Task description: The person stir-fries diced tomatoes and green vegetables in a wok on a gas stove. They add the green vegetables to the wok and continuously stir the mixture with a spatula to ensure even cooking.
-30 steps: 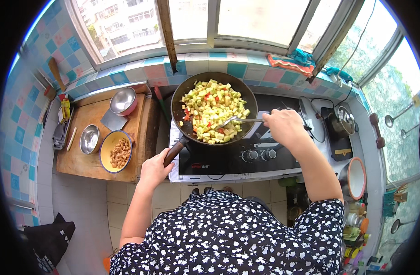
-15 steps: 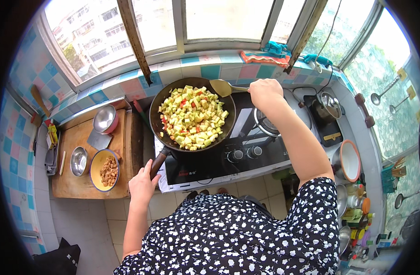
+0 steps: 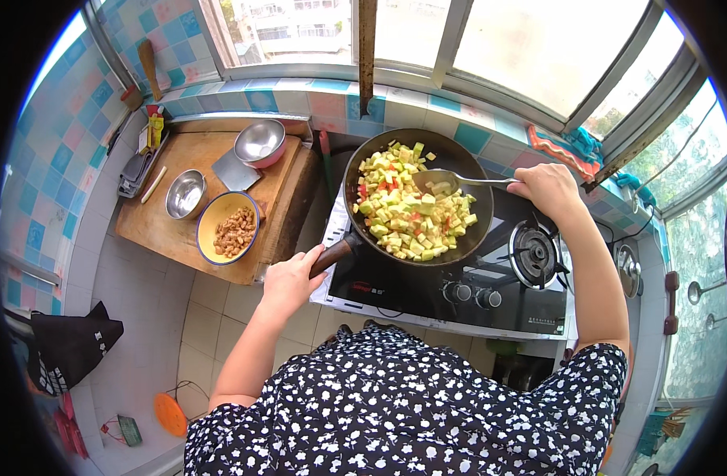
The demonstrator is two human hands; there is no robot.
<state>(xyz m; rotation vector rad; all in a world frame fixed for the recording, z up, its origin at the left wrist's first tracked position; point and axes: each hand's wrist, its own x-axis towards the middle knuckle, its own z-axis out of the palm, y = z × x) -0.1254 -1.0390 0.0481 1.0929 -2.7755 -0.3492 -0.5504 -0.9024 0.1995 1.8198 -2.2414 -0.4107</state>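
Observation:
A dark frying pan sits over the left side of the black gas stove. Diced green and pale vegetables with red bits fill much of it. My left hand is closed around the end of the pan's brown handle. From the right, my right hand grips the handle of a spatula, whose blade is among the vegetables near the pan's far side and partly covered by them.
Left of the stove, a wooden cutting board bears a yellow bowl of browned meat pieces, two metal bowls and a cleaver. A bare burner lies right of the pan. Tiled sill and windows rise behind.
The spatula has gone from the pan's far right rim down into the vegetables. My view has turned left, so everything appears farther right. My left hand keeps its hold on the handle.

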